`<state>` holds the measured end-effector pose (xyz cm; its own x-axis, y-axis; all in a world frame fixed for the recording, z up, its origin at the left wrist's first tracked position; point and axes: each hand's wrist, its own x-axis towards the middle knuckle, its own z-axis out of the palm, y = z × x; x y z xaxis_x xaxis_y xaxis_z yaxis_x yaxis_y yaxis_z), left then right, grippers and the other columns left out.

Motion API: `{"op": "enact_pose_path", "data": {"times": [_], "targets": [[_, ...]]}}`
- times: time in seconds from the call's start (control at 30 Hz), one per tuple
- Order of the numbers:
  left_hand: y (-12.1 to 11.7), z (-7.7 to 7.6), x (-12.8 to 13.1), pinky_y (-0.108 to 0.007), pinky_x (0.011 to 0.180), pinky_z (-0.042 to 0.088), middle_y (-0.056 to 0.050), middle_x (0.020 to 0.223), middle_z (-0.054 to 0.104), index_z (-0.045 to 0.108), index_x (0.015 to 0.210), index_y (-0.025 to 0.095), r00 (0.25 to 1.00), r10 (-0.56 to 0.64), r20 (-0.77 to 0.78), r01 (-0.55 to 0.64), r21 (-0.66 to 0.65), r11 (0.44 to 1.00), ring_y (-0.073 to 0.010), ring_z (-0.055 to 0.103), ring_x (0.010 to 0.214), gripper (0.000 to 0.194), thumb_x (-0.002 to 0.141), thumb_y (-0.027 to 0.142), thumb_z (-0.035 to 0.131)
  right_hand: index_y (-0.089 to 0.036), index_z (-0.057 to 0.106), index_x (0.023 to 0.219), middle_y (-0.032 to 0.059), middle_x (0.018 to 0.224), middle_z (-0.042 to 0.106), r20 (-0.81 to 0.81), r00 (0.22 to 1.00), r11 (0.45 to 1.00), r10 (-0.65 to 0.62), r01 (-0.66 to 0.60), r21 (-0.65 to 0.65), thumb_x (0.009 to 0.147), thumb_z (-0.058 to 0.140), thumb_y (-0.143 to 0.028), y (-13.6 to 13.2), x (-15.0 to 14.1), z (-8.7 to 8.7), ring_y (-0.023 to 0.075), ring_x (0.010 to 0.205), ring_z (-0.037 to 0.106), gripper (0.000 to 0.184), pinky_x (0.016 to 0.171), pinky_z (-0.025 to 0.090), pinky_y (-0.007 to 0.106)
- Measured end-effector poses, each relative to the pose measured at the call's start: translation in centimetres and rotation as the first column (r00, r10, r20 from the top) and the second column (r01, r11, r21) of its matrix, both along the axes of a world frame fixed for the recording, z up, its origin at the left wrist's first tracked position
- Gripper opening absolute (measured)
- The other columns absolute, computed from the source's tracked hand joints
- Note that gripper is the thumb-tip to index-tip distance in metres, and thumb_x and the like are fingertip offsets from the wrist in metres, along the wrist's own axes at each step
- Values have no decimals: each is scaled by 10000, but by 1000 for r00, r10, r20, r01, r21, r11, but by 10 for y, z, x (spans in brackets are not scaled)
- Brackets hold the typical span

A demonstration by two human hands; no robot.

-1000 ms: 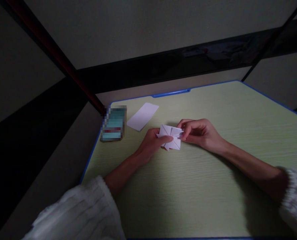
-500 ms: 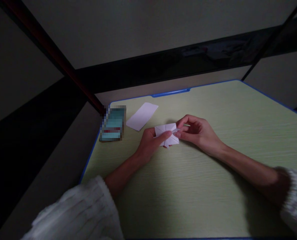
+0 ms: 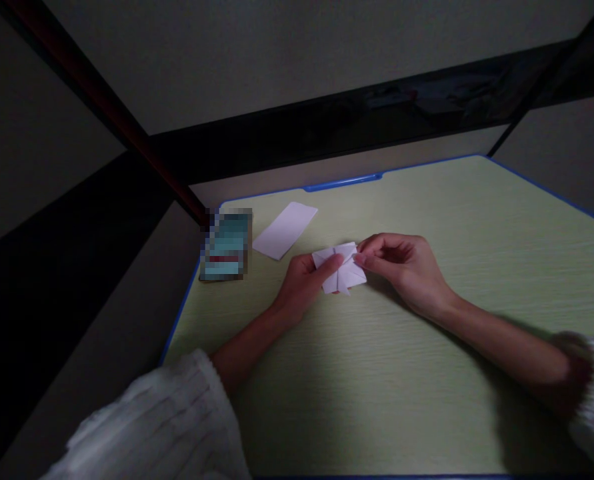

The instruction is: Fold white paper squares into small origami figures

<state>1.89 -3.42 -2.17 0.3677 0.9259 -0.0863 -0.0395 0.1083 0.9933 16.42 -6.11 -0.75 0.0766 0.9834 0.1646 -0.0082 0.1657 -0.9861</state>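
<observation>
A small white folded paper [image 3: 349, 275] with several crease lines is held above the table, a narrow point sticking out at its lower edge. My left hand [image 3: 301, 283] grips it from the left, thumb pressed on top and fingers mostly hidden beneath. At its upper right edge, my right hand [image 3: 407, 267] pinches the paper between thumb and forefinger, the other fingers curled. Beyond the left hand lies a flat white sheet of paper [image 3: 285, 231], touched by neither hand.
A pixelated, phone-like flat object [image 3: 227, 245] lies at the table's left edge. The pale wood-grain table [image 3: 377, 387] has a blue rim with a blue strip [image 3: 344, 182] at the far side. Behind it stands a grey panel [image 3: 327, 60] with a dark band.
The folded paper has turned slightly and shifted a little right. My right fingers have closed in at its upper right edge, and the pale tip that stuck out beside them no longer shows.
</observation>
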Motion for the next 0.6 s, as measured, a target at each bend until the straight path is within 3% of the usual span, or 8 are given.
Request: {"op": "enact_pose_path", "data": {"times": [0.13,0.6], "targets": [[1,-3,-1,-216,490,408,-15,561,601,628,657,98,998,-29,48,30,-17,999,-88,514,495,253,634,350,625,-160,567,532,-5,572,560,-3,1000,1000,-2,2,9,575,690,-264,0,1,-1,91,524,474,166,474,364,228],[-2,2,0,-197,452,390,-11,544,596,614,624,105,998,7,-56,-5,41,999,-86,509,481,228,641,333,611,-167,559,516,-3,565,560,-5,1000,1000,-4,4,7,579,682,-268,-1,1,-1,94,516,474,171,475,369,237]]}}
